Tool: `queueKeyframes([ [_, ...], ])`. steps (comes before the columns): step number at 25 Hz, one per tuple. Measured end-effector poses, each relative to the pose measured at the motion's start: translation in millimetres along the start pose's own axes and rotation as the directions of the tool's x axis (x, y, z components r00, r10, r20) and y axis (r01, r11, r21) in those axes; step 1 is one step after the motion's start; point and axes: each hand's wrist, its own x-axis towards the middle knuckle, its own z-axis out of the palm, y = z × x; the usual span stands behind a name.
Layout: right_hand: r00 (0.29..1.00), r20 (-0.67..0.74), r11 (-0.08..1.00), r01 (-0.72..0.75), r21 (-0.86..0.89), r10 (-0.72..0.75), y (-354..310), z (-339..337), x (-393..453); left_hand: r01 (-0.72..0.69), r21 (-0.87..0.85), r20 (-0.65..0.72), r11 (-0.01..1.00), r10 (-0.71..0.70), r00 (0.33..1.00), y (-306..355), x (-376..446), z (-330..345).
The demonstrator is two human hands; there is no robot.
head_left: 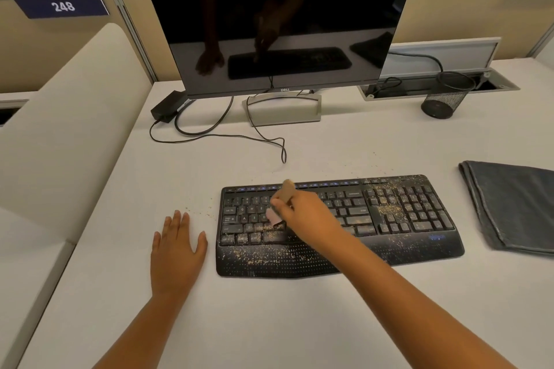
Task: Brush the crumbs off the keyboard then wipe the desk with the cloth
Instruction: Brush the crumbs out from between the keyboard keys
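Desk (269,323): one keyboard (389,219), one cloth (515,204).

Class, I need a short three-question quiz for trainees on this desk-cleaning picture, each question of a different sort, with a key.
1. True or false: the cloth lies folded to the right of the keyboard.
2. Which hand grips the brush? A) left B) right C) both
3. Fill in: the left hand rests flat on the ____, left of the keyboard.

Key:
1. True.
2. B: the right hand holds it over the letter keys.
3. Desk.
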Motion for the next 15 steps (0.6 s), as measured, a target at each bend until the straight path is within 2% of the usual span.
queueKeyframes([
  [8, 0.948, -0.171, 0.962, -0.273, -0.002, 0.269, 53, -40, -21, 0.0, -0.009, -0.006, 1.0, 0.0, 1.0, 1, 0, -1],
  [11, 0.95, -0.232, 0.977, -0.213, 0.008, 0.209, 38, -36, -23, 0.0, 0.004, -0.004, 1.0, 0.0, 1.0, 1, 0, -2],
  [15, 0.978, -0.184, 0.982, -0.07, 0.173, 0.103, 1, -17, -21, 0.002, 0.026, -0.005, 1.0, -0.002, 1.0, 2, -1, -1],
])
